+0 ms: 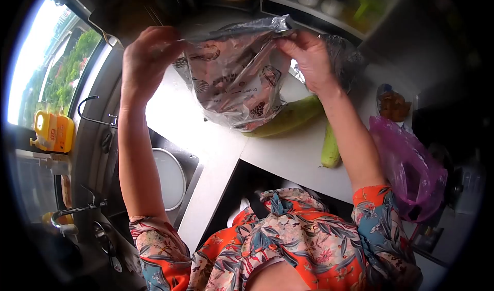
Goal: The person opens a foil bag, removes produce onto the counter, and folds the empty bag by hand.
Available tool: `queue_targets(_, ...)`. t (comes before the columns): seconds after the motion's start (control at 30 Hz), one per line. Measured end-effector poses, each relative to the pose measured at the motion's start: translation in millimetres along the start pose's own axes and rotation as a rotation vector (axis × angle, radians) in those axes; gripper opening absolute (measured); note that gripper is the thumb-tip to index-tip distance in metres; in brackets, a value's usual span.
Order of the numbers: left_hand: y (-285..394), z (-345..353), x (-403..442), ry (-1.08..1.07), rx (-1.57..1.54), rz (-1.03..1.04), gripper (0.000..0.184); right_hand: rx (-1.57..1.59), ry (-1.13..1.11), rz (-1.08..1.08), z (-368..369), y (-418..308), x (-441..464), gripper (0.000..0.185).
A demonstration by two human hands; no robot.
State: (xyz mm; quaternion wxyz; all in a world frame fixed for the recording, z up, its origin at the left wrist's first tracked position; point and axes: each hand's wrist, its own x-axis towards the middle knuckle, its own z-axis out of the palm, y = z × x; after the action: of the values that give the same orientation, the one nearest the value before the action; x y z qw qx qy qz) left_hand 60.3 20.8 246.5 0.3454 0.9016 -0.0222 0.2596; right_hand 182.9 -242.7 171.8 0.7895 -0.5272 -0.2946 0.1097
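A clear plastic bag [236, 80] with printed pictures and lettering hangs between my two hands above the white counter. My left hand [152, 49] grips its upper left edge with the fingers pressed together. At the upper right corner, my right hand [303, 54] pinches the bag between thumb and fingers. Behind the bag's lower edge lies a long green gourd [290, 117] on the counter, partly hidden. A second green vegetable [330, 149] rests just left of my right forearm.
A purple plastic bag [411, 172] and a dish of brown food [393, 105] are at the right. The sink [188, 162] holds a round white item [169, 180]. A yellow bottle [54, 131] stands by the window. A shelf with jars [332, 5] is at the back.
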Motion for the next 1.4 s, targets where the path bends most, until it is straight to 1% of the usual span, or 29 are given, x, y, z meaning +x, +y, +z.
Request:
queue_targets(0.07, 3.0, -3.2, 0.7, 0.042, -0.097, 0.015, 0.01, 0.011, 0.029, 0.028, -11.6, 15.3, 7.5, 0.01)
queue_targets(0.1, 0.7, -3.8, 1.2, 0.057, -0.152, 0.016, 0.01, -0.02, -0.03, 0.009, -16.2, 3.3, 5.2, 0.012)
queue_targets(0.13, 6.2, -14.2, 2.5, 0.093, -0.24, 0.07, 0.008, -0.014, -0.034, -0.026, -15.7, -6.2, 4.2, 0.012)
queue_targets(0.2, 20.9, -18.0, 9.8, 0.046, -0.14, 0.027, 0.009, 0.007, -0.058, -0.1, -11.7, -18.5, 11.2, 0.013)
queue_targets(0.27, 9.5, -15.4, 20.0, 0.066, 0.018, 0.154, 0.014, -0.086, -0.019, -0.069, -15.5, -16.1, 21.3, 0.015)
queue_targets(0.33, 23.9, -27.2, 19.3, 0.121, 0.083, 0.101, 0.018, -0.173, 0.018, -0.067, -14.7, -30.5, 22.9, 0.016)
queue_targets(0.4, 20.9, -38.7, 25.5, 0.179, -0.059, 0.059, 0.02, -0.16, 0.006, -0.1, -21.3, -29.2, 34.2, 0.017)
queue_targets(0.43, 23.6, -42.4, 28.5, 0.128, 0.085, 0.004, 0.032, -0.153, -0.001, -0.116, -21.5, -30.9, 39.4, 0.018)
queue_targets(0.5, 41.5, -37.9, 28.2, 0.249, -0.197, 0.213, 0.017, 0.076, 0.027, -0.048, -13.0, -39.3, 45.1, 0.018)
queue_targets(0.53, 49.2, -35.8, 26.3, 0.304, -0.339, 0.314, 0.012, 0.159, 0.005, -0.109, 4.0, -59.2, 41.6, 0.018)
queue_targets(0.6, 7.6, -71.3, 43.5, 0.13, -0.466, 0.112, 0.016, 0.183, -0.016, -0.063, 7.1, -62.7, 42.5, 0.02)
queue_targets(0.67, 50.3, -36.2, 25.3, 0.3, -0.263, 0.217, 0.015, 0.189, -0.04, 0.014, -2.4, -48.6, 57.2, 0.02)
queue_targets(0.7, 45.6, -45.7, 26.0, 0.282, -0.305, 0.211, 0.018, 0.208, 0.037, -0.226, 18.0, -53.5, 57.4, 0.02)
queue_targets(0.8, 66.0, -44.0, 5.3, 0.487, -0.446, 0.201, 0.05, 0.332, -0.135, -0.091, 21.7, -72.5, 55.7, 0.017)
queue_targets(0.83, 46.3, -53.4, -1.5, 0.412, -0.435, 0.166, 0.059, 0.301, -0.102, -0.056, 20.5, -72.1, 58.8, 0.018)
queue_targets(0.87, 13.4, -64.1, -12.7, 0.337, -0.422, 0.136, 0.075, 0.352, -0.143, -0.016, 19.7, -69.3, 61.6, 0.019)
queue_targets(0.9, -15.2, -59.5, -27.1, 0.319, -0.571, 0.056, 0.076, 0.403, -0.182, 0.025, 18.3, -63.7, 62.7, 0.019)
queue_targets(0.93, -32.0, -42.7, -47.1, 0.214, -0.89, -0.019, 0.07, 0.453, -0.22, 0.071, 18.0, -60.7, 62.4, 0.02)
queue_targets(0.97, -43.2, -27.4, -67.3, 0.137, -0.989, -0.151, 0.066, 0.509, -0.226, 0.124, 29.1, -63.6, 55.8, 0.02)
queue_targets(1.0, -59.3, -8.1, -87.5, 0.223, -1.095, -0.293, 0.058, 0.533, -0.196, 0.174, 31.3, -57.1, 55.0, 0.021)
queue_targets(1.07, -42.9, 0.9, -110.4, 0.064, -1.084, -0.314, 0.045, 0.574, -0.132, 0.279, 31.2, -34.0, 49.6, 0.022)
queue_targets(1.1, -34.7, 5.4, -122.1, -0.017, -1.073, -0.322, 0.038, 0.548, -0.159, 0.319, 35.3, -28.0, 44.2, 0.029)
queue_targets(1.13, -30.6, 3.2, -132.5, -0.047, -1.012, -0.465, 0.034, 0.579, -0.236, 0.309, 32.6, -15.8, 39.6, 0.031)
queue_targets(1.2, -9.3, 10.4, -150.8, 0.23, -1.077, -0.538, 0.029, 0.682, -0.521, 0.369, 33.4, 4.6, 23.8, 0.034)
queue_targets(1.23, -1.3, 13.1, -159.6, 0.366, -1.104, -0.572, 0.026, 0.637, -0.479, 0.377, 30.5, 39.4, 10.8, 0.037)
queue_targets(1.3, -15.5, 6.5, -192.1, 0.336, -1.178, -0.546, 0.024, 0.574, -0.54, 0.465, 38.4, 60.9, -15.5, 0.042)
queue_targets(1.33, -26.4, 3.2, -210.5, 0.32, -1.215, -0.534, 0.022, 0.533, -0.578, 0.556, 46.7, 59.7, -32.4, 0.041)
queue_targets(1.37, -35.8, 2.3, -228.2, 0.374, -1.136, -0.594, 0.021, 0.49, -0.618, 0.646, 54.9, 58.4, -49.2, 0.04)
queue_targets(1.4, -39.3, 1.7, -242.3, 0.427, -1.056, -0.652, 0.021, 0.423, -0.591, 0.747, 61.4, 67.9, -61.1, 0.037)
